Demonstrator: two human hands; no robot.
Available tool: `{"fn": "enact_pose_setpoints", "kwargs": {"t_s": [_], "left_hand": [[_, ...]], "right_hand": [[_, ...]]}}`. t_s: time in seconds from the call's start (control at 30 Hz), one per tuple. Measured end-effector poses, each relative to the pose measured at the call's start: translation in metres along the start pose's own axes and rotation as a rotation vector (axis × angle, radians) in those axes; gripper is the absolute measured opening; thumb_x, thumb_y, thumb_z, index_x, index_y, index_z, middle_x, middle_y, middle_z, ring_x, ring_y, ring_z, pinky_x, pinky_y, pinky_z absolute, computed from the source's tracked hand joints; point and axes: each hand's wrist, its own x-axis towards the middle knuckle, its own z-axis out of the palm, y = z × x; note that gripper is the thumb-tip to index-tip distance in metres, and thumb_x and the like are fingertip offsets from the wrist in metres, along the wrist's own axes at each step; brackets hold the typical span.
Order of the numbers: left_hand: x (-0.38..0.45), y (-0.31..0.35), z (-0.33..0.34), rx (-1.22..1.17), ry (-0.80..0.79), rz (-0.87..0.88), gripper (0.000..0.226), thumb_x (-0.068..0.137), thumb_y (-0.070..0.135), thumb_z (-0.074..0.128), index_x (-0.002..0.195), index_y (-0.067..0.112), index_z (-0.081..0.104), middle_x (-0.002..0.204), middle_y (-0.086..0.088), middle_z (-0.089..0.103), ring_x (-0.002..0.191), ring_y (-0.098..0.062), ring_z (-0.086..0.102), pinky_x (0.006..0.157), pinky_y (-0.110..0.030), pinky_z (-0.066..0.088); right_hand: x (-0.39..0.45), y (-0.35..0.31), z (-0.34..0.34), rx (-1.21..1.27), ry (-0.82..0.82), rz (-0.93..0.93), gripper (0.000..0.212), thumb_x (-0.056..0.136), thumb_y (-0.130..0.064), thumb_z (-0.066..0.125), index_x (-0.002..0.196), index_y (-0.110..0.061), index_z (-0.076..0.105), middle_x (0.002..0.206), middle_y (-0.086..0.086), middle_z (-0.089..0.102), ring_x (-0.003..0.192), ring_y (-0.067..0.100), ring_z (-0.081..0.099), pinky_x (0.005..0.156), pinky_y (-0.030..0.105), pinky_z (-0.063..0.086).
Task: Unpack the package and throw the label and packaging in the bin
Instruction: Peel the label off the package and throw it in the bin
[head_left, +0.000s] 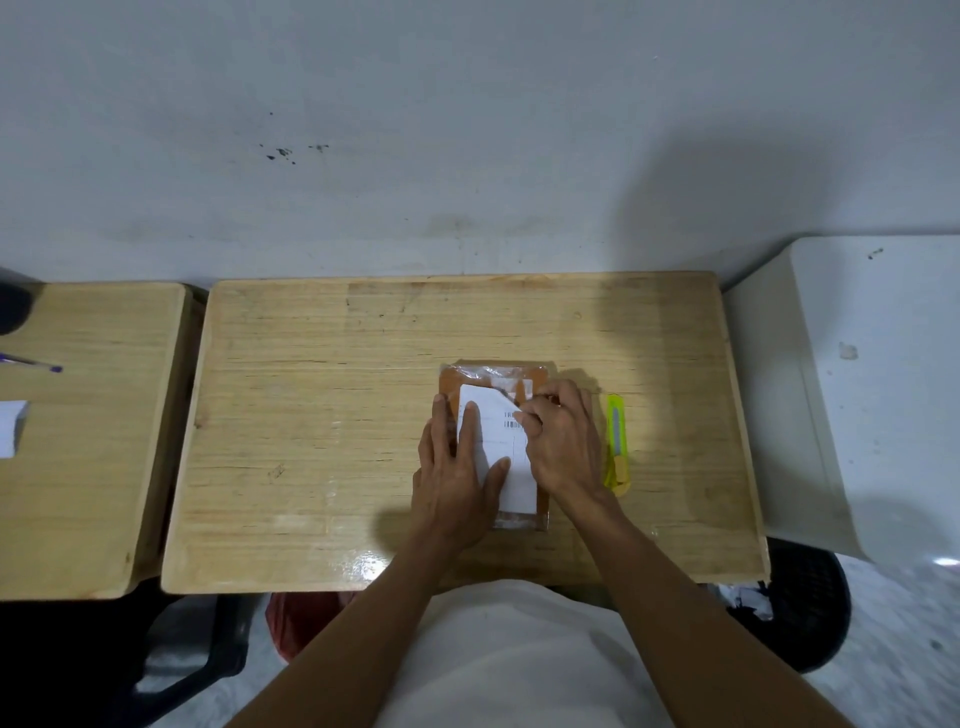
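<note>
Right fingers: pinched together on the lifted far-right corner of the label (501, 447); right hand (561, 441) nearer that corner
Left fingers: spread flat, pressed on the label's left side; left hand (457, 483) holds nothing
Label axis: long side runs away from the person; peel judged to travel towards the body
Package (493, 379): flat on the table (322, 415), under both hands
Cutter (616, 441): just right of the right hand
Bin (800, 603): by the table's near-right corner
</note>
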Motion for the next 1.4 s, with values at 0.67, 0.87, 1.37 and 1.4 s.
{"fn": "enact_pose_setpoints", "kwargs": {"t_s": [0.67, 0.87, 1.37, 1.4], "left_hand": [[0.001, 0.002, -0.008, -0.039, -0.038, -0.029, 0.086, 0.097, 0.060, 0.045, 0.160, 0.030, -0.004, 0.167, 0.002, -0.019, 0.151, -0.032, 0.008, 0.103, -0.055, 0.044], [-0.001, -0.001, -0.005, -0.048, -0.042, -0.050, 0.085, 0.093, 0.069, 0.033, 0.160, 0.032, -0.005, 0.166, 0.006, -0.021, 0.152, -0.033, 0.006, 0.104, -0.057, 0.044], [-0.036, -0.023, 0.009, 0.069, -0.038, -0.069, 0.095, 0.091, 0.080, 0.031, 0.159, 0.030, -0.013, 0.167, 0.003, -0.019, 0.155, -0.029, -0.007, 0.120, -0.051, 0.024], [-0.037, -0.024, 0.011, 0.076, -0.042, -0.076, 0.097, 0.090, 0.083, 0.030, 0.158, 0.030, -0.014, 0.168, 0.002, -0.018, 0.156, -0.028, -0.008, 0.122, -0.052, 0.023]], "right_hand": [[0.004, 0.004, -0.003, 0.359, -0.069, 0.173, 0.015, 0.087, -0.017, 0.068, 0.100, -0.025, 0.068, 0.089, -0.010, 0.068, 0.087, 0.011, 0.062, 0.070, 0.028, 0.050], [-0.006, 0.009, -0.008, 0.057, -0.134, -0.037, 0.032, 0.090, -0.026, 0.064, 0.122, -0.019, 0.068, 0.111, 0.003, 0.070, 0.114, 0.026, 0.050, 0.090, 0.036, 0.046], [0.000, 0.014, -0.003, -0.229, -0.237, -0.252, 0.011, 0.087, -0.007, 0.065, 0.096, -0.012, 0.068, 0.116, 0.004, 0.056, 0.113, 0.025, 0.047, 0.069, 0.043, 0.056], [0.001, 0.011, -0.007, -0.191, -0.227, -0.221, 0.009, 0.088, -0.009, 0.065, 0.095, -0.013, 0.068, 0.121, 0.003, 0.053, 0.114, 0.024, 0.044, 0.072, 0.041, 0.055]]}}
